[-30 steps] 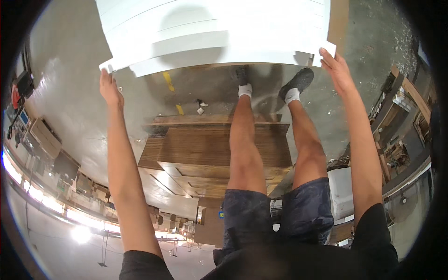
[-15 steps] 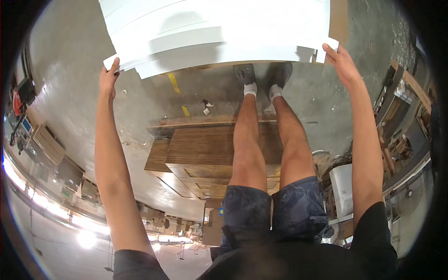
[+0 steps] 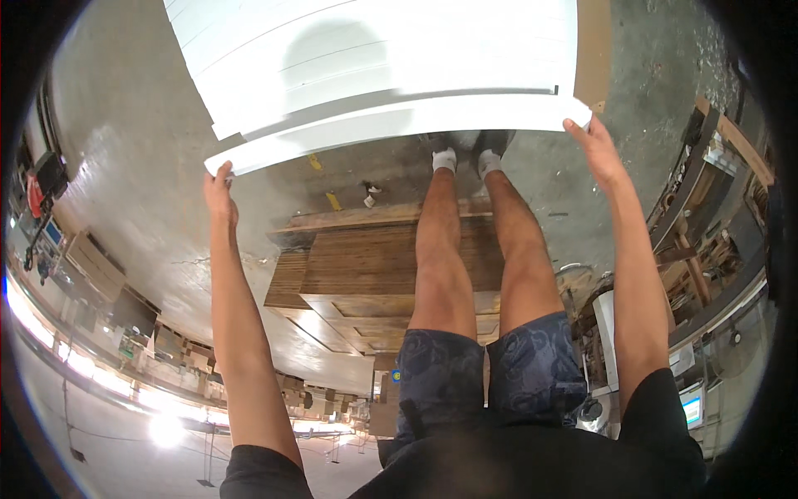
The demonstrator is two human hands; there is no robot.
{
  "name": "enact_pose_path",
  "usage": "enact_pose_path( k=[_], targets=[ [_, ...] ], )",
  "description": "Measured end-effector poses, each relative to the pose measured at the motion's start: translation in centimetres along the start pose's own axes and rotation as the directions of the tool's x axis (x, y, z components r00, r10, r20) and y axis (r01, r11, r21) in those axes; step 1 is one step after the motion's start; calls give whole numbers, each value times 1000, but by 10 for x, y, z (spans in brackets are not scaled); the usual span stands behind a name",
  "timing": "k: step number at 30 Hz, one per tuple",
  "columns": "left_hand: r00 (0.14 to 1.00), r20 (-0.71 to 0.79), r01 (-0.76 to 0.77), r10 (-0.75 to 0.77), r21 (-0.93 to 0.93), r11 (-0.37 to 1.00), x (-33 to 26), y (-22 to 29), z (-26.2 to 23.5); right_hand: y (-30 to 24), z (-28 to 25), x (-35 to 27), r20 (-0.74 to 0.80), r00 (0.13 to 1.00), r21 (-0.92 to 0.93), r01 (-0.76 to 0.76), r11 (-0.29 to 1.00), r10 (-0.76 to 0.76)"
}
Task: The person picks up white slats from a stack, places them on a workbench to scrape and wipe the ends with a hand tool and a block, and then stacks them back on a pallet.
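A long white strip of board (image 3: 399, 119) spans between my two hands, one at each end. My left hand (image 3: 219, 193) grips its left end, thumb on the upper face and fingers beneath. At the other end my right hand (image 3: 597, 150) holds it the same way. Beyond the strip lies a stack of white boards (image 3: 465, 50), with thin seams between the pieces. The strip hangs apart from the stack's near edge, and its shadow falls on the boards.
Brown cardboard (image 3: 592, 58) shows along the stack's right side. Behind my legs stands a wooden cabinet-like piece (image 3: 357, 266) with panelled sides. Yellow tape (image 3: 334, 201) and scraps (image 3: 370, 200) lie on the concrete floor. A rack with timber (image 3: 731, 141) is at the right.
Both hands have drawn the white strip toward me, off the stack's near edge. The left hand has also shifted to the right, and more of the stack's face shows.
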State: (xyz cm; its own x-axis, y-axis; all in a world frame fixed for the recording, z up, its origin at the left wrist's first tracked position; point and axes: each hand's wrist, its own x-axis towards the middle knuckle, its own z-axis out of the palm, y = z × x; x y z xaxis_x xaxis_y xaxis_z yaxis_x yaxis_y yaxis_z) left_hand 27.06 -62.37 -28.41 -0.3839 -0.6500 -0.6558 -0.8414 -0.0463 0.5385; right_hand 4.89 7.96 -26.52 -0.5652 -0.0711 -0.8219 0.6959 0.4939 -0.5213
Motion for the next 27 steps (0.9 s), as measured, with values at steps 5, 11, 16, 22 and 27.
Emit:
enact_pose_path(
  k=[5, 11, 16, 22, 27],
  targets=[
    [992, -66, 91, -108, -225, 970, 38, -49, -6, 35, 27, 36, 40, 998, 98, -56, 994, 52],
    [978, -170, 57, -118, -326, 944, 68, -53, 49, 38, 33, 58, -57, 998, 69, -16, 997, 20],
    [972, -176, 68, -157, -427, 902, 77, -57, 49, 44, 43, 71, -91, 995, 153, -24, 988, 38],
    [992, -106, -3, -64, -542, 840, 82, -59, 35, 41, 46, 71, -93, 996, 144, 10, 990, 3],
    [992, -67, 54, -109, -553, 832, 73, -37, 43, 26, 58, 70, -173, 983, 126, -37, 991, 59]
  ],
)
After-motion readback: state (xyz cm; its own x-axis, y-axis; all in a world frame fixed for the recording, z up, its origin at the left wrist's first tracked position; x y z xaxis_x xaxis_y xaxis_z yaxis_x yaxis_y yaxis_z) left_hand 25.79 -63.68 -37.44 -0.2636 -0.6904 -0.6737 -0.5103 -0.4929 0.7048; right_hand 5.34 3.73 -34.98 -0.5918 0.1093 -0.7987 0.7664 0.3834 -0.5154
